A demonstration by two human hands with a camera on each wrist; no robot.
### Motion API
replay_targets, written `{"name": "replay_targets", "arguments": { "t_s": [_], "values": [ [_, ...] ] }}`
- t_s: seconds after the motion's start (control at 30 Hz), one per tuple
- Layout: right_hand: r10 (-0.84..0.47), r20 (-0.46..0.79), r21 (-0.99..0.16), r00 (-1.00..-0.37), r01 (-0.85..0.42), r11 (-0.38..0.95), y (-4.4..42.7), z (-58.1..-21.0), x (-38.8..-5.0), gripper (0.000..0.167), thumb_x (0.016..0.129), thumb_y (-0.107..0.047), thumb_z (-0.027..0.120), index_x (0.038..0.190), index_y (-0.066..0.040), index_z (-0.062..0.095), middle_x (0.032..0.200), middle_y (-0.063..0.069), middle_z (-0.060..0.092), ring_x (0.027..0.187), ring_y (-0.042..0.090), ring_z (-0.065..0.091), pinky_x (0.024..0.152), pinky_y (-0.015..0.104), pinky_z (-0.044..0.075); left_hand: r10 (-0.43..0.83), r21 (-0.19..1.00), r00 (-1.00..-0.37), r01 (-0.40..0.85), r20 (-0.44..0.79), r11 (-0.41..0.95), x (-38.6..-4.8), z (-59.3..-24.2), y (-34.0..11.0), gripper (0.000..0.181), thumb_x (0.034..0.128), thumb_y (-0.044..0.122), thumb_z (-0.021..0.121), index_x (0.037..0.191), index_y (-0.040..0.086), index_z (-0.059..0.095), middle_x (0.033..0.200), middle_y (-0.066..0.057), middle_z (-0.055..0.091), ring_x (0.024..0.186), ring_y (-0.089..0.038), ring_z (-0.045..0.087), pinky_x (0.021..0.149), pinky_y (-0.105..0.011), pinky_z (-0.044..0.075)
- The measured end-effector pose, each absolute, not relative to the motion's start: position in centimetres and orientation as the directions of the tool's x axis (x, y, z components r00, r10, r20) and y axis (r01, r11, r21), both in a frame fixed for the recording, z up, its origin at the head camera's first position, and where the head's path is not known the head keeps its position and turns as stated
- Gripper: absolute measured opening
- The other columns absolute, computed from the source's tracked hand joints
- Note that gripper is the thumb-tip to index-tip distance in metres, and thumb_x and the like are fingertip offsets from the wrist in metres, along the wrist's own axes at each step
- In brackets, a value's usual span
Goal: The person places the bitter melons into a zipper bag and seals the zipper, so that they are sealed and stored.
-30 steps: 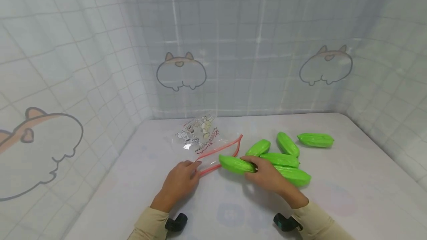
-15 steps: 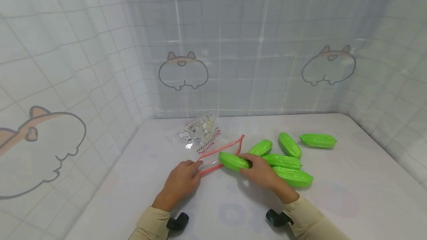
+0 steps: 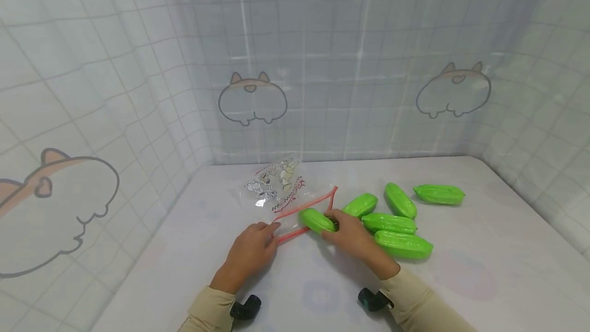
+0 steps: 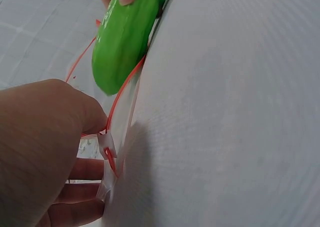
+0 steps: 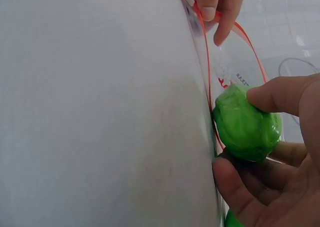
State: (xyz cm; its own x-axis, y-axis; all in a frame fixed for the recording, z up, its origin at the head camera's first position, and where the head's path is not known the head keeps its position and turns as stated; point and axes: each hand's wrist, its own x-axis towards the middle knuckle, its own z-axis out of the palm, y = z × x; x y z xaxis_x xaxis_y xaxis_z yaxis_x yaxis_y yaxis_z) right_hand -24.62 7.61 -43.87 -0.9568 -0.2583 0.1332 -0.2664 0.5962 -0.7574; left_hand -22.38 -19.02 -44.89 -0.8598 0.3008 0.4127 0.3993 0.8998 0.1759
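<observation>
Green gourd is being gripped by R hand, thumb & fingers curled round it. Vs. approx. 1 s ago, it's being brought further twd 10 o'clock; its tip's now being held btwn the edges of clear bag's red rim, at 2 o'clock from L hand. Rim's being pinched by L fingers, hand unmoved. So insertion's prob. just being started; depth can't be told. 5 other gourds are being left unheld, 1–3 o'clock from R hand.

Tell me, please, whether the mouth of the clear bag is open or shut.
Open: on the clear bag, the two red edges stand apart, with the left hand holding one end.
</observation>
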Motion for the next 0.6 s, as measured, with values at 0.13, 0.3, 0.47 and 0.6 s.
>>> {"name": "replay_targets", "arguments": {
  "t_s": [0.13,0.3,0.47,0.6],
  "values": [
    [-0.253,0.13,-0.749,-0.959,-0.262,0.608,7.2,-43.7,-24.6,0.043,0.088,-0.021,0.077,0.125,-0.006,0.063,0.107,0.002,0.067,0.09,0.016,0.059,0.079,0.038,0.052,0.303,0.179,-0.851,0.409,0.428,0.895,-22.4,-45.0,-19.1,0.033,0.0884,0.019,0.072,0.121,0.011,0.073,0.099,-0.009,0.072,0.091,-0.026,0.068,0.079,-0.044,0.056],
    [-0.247,0.13,-0.737,-0.96,-0.261,0.624,6.7,-43.5,-24.7,0.039,0.087,-0.023,0.078,0.121,-0.008,0.064,0.1,0.0,0.066,0.084,0.016,0.057,0.073,0.035,0.05,0.304,0.183,-0.846,0.415,0.437,0.891,-22.3,-45.0,-19.1,0.033,0.0881,0.018,0.072,0.12,0.011,0.073,0.098,-0.009,0.072,0.091,-0.026,0.068,0.078,-0.044,0.056],
    [-0.252,0.134,-0.693,-0.959,-0.272,0.668,6.3,-43.4,-24.8,0.042,0.088,-0.027,0.077,0.124,-0.009,0.064,0.1,-0.001,0.066,0.082,0.015,0.056,0.07,0.034,0.049,0.309,0.185,-0.846,0.42,0.434,0.889,-22.2,-44.9,-19.1,0.033,0.0879,0.017,0.071,0.12,0.01,0.073,0.097,-0.01,0.072,0.09,-0.027,0.067,0.078,-0.044,0.055],
    [-0.27,0.161,-0.668,-0.949,-0.306,0.678,6.3,-43.4,-24.7,0.047,0.088,-0.027,0.077,0.129,-0.008,0.063,0.097,-0.001,0.064,0.08,0.015,0.055,0.068,0.034,0.047,0.315,0.182,-0.846,0.423,0.43,0.888,-22.1,-44.9,-19.1,0.033,0.0883,0.018,0.071,0.12,0.009,0.072,0.098,-0.01,0.071,0.091,-0.027,0.067,0.078,-0.045,0.055]
  ]
}}
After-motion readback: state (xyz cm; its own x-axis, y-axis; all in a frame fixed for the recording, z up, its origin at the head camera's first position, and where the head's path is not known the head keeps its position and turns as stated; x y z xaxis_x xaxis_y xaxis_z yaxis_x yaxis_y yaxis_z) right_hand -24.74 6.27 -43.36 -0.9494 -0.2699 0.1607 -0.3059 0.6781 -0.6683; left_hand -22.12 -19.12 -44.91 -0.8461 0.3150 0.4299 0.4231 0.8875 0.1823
